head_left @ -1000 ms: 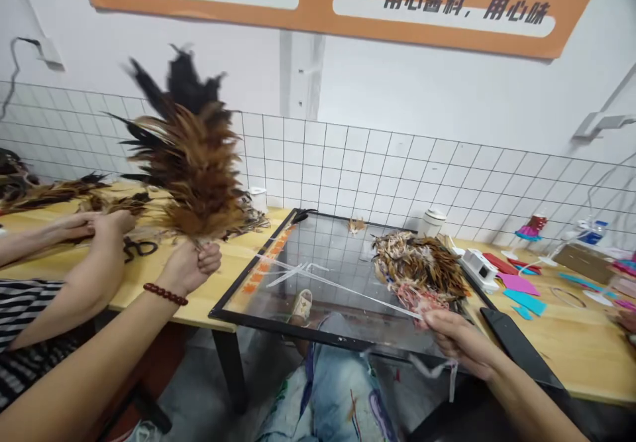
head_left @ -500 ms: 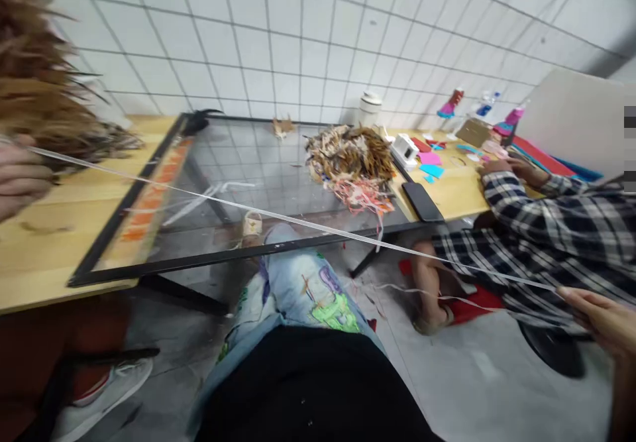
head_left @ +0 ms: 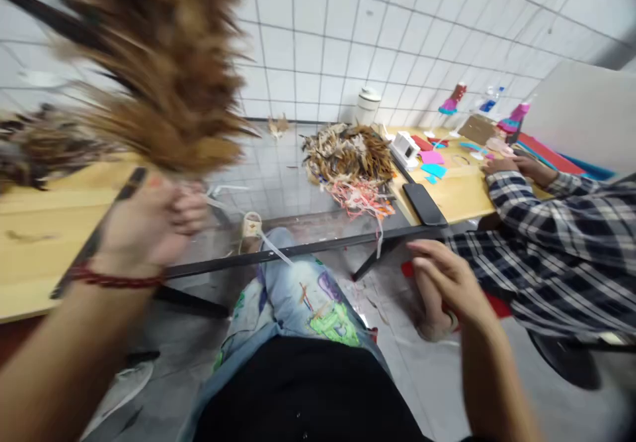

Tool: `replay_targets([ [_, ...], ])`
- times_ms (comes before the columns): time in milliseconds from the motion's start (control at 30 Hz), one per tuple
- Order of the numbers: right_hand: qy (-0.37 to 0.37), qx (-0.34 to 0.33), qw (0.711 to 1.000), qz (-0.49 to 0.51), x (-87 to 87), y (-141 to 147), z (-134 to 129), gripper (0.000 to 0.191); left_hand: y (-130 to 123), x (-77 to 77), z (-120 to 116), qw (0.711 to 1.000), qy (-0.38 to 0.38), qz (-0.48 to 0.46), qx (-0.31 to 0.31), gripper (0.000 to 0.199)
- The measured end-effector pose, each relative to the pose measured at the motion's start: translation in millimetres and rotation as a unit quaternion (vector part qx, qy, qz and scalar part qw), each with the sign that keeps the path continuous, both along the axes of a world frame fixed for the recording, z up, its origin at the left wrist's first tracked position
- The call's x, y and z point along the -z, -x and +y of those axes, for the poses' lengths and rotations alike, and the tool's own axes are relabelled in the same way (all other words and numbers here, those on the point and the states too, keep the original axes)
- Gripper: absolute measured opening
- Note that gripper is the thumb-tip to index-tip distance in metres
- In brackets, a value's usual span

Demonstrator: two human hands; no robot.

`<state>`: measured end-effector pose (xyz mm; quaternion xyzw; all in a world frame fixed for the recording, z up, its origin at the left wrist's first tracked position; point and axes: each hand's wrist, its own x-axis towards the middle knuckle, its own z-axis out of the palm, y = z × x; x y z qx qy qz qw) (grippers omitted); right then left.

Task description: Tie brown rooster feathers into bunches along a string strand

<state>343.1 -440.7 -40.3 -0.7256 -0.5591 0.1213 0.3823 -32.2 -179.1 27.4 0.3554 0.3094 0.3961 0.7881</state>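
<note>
My left hand [head_left: 154, 223], with a red bracelet at the wrist, is closed around the base of a bushy bundle of brown feathers [head_left: 169, 91], held upright over the table's left side and blurred by motion. The grip itself is hidden behind my fingers. A white ribbon [head_left: 275, 248] shows as a short blurred length above my thigh, clear of my right hand. My right hand [head_left: 444, 273] hovers right of my knees, fingers loosely bent, thumb a little apart from the index finger, with nothing visible between them.
On the glass-topped table lie a pile of loose feathers [head_left: 348, 154], pink and white strips [head_left: 360, 197] and a black phone [head_left: 424, 204]. A white jar [head_left: 366, 105] stands by the tiled wall. At right, a person in a checked shirt [head_left: 551, 223] works among coloured paper pieces [head_left: 433, 169].
My left hand has swung inward from the far left, bringing the feather bundle with it. My right hand has come in from the right; the ribbon no longer stretches between my hands.
</note>
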Motion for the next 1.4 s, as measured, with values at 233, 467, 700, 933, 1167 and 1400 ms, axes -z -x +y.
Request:
replay_targets([
  [233,0.005,-0.265,0.889,0.374,-14.1,180,178,0.065,-57,28.1,-35,0.995,0.027,-0.087,0.029,0.018],
  [467,0.099,-0.223,0.815,0.525,-6.3,167,194,0.04,-27,41.7,-15,0.992,0.085,-0.088,0.013,0.009],
  [700,0.04,-0.174,0.894,0.41,9.5,159,207,0.033,-29,54.9,0,0.99,0.037,-0.011,-0.135,0.014],
  [933,-0.019,-0.27,0.963,0.023,-28.6,188,217,0.025,-32,79.7,3,0.888,-0.275,0.265,-0.256,0.016],
  [1167,0.05,-0.355,0.924,-0.13,-75.3,218,247,0.019,-29,79.8,-8,0.761,-0.368,0.505,-0.176,0.013],
  [1400,0.101,-0.361,0.926,-0.032,-92.6,150,256,0.021,24,72.9,0,0.666,-0.403,0.596,-0.199,0.02],
])
